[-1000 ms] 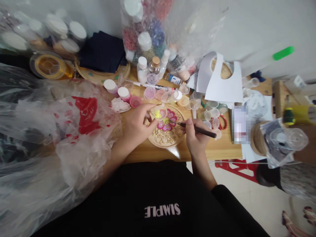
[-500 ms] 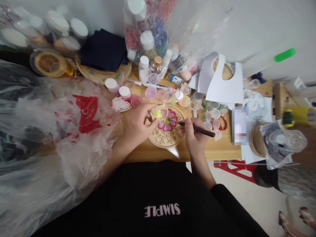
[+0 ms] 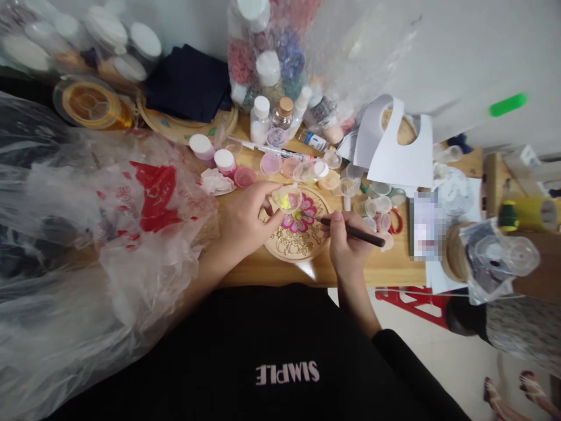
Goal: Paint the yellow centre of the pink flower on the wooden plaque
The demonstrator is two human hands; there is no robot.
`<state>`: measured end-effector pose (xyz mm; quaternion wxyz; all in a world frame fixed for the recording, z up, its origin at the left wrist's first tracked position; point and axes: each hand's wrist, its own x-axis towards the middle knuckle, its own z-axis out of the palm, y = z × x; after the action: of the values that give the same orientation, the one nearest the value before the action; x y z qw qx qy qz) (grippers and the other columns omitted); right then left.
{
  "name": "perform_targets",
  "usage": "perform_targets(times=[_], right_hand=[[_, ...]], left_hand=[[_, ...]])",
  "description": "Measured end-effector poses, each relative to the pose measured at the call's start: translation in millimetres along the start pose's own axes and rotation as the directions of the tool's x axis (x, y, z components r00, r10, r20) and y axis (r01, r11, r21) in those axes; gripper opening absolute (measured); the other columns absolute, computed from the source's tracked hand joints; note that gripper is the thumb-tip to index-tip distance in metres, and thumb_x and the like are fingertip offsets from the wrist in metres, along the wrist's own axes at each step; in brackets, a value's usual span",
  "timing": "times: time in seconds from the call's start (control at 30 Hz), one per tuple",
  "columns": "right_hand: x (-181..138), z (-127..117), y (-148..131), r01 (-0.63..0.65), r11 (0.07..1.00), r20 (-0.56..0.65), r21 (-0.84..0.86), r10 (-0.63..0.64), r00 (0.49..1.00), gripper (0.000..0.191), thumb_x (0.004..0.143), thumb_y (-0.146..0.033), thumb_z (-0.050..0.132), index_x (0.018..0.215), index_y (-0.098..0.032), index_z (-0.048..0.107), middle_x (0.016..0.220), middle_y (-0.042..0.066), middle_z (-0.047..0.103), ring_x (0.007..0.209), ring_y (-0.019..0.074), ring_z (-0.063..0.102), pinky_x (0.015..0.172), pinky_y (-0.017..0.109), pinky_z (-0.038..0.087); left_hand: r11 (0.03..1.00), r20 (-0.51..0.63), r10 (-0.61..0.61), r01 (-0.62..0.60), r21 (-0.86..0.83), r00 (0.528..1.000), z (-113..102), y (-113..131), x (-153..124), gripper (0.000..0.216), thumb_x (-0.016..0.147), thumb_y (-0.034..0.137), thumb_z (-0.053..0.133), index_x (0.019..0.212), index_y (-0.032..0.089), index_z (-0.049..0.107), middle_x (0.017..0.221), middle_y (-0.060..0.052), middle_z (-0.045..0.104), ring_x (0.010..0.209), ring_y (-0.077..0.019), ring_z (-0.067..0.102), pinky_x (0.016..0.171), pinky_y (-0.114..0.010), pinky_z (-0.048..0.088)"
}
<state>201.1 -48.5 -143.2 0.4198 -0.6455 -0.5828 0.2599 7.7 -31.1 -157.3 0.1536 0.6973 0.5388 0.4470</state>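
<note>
From where I'm standing, the left hand (image 3: 252, 213) has a small clear plastic cup of bright yellow stuff (image 3: 286, 202) pinched between thumb and fingers, tipped a bit over a pale round wood-coloured disc (image 3: 293, 254). That disc is flat on the light wooden table (image 3: 385, 273), right between the hands, with swirly gold outlines and a pink-petalled flower with a yellow centre (image 3: 302, 211).

The right hand (image 3: 350, 248) grips a slim dark-handled tool (image 3: 357, 233) like a pen, thin tip at the flower's middle. Can't tell if it's actually touching.

My two cents: small dabs, light pressure, nudge the yellow up to the gold line but not over it. Cup that close is handy imo, just don't tip it further or you'd risk yellow on the pink. Crumpled white tissue (image 3: 218, 182) is near for wiping the tip.
</note>
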Motion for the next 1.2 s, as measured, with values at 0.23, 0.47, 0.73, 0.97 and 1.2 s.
perform_targets(times=[0.23, 0.47, 0.73, 0.97, 1.2], right_hand=[[0.8, 2.1, -2.0, 0.021, 1.000, 0.015, -0.010, -0.021, 1.000, 0.036, 0.092, -0.045, 0.054, 0.069, -0.019, 0.063, 0.059, -0.002, 0.062, 0.053, 0.0123, 0.058, 0.053, 0.028, 0.046], [2.2, 0.5, 2.3, 0.013, 1.000, -0.004, -0.012, -0.013, 1.000, 0.035, 0.091, -0.046, 0.055, 0.070, -0.020, 0.065, 0.057, -0.002, 0.062, 0.052, 0.0117, 0.057, 0.051, 0.028, 0.045], [1.5, 1.6, -0.8, 0.035, 0.999, 0.019, -0.033, -0.034, 0.999, 0.035, 0.091, -0.045, 0.055, 0.069, -0.020, 0.064, 0.057, -0.002, 0.062, 0.052, 0.0112, 0.056, 0.052, 0.028, 0.045], [3.1, 2.1, -0.2, 0.046, 0.999, -0.020, -0.017, -0.047, 0.999, 0.032, 0.091, -0.040, 0.055, 0.072, -0.019, 0.068, 0.059, -0.002, 0.064, 0.053, 0.0113, 0.061, 0.053, 0.026, 0.046], [2.9, -0.1, 0.3, 0.063, 0.998, -0.043, 0.008, -0.062, 0.997, 0.029, 0.092, -0.035, 0.055, 0.074, -0.018, 0.069, 0.063, 0.000, 0.068, 0.058, 0.0128, 0.067, 0.054, 0.026, 0.049]], left_hand=[[1.000, -0.003, 0.000, 0.000, -0.007, 1.000, 1.4, 0.0, -1.3, 0.034, 0.080, 0.013, 0.066, 0.111, 0.021, 0.055, 0.096, 0.000, 0.071, 0.071, -0.0100, 0.065, 0.068, -0.022, 0.053], [0.999, 0.020, -0.018, 0.019, -0.037, 1.000, -0.3, 2.3, -1.3, 0.036, 0.078, 0.009, 0.064, 0.112, 0.019, 0.056, 0.099, -0.001, 0.070, 0.070, -0.0093, 0.065, 0.068, -0.022, 0.053], [0.999, 0.029, -0.036, 0.037, -0.021, 0.999, -0.4, 2.6, -1.3, 0.035, 0.080, 0.011, 0.064, 0.113, 0.019, 0.056, 0.098, -0.001, 0.071, 0.069, -0.0093, 0.065, 0.065, -0.021, 0.052], [1.000, -0.003, 0.009, -0.009, -0.019, 1.000, -0.8, 2.1, -0.7, 0.034, 0.080, 0.011, 0.065, 0.113, 0.018, 0.055, 0.101, -0.001, 0.070, 0.069, -0.0084, 0.064, 0.066, -0.020, 0.052], [1.000, -0.001, -0.008, 0.008, -0.029, 1.000, -1.1, 2.3, -1.3, 0.036, 0.079, 0.011, 0.066, 0.112, 0.019, 0.055, 0.094, 0.001, 0.070, 0.067, -0.0081, 0.063, 0.066, -0.020, 0.052]])
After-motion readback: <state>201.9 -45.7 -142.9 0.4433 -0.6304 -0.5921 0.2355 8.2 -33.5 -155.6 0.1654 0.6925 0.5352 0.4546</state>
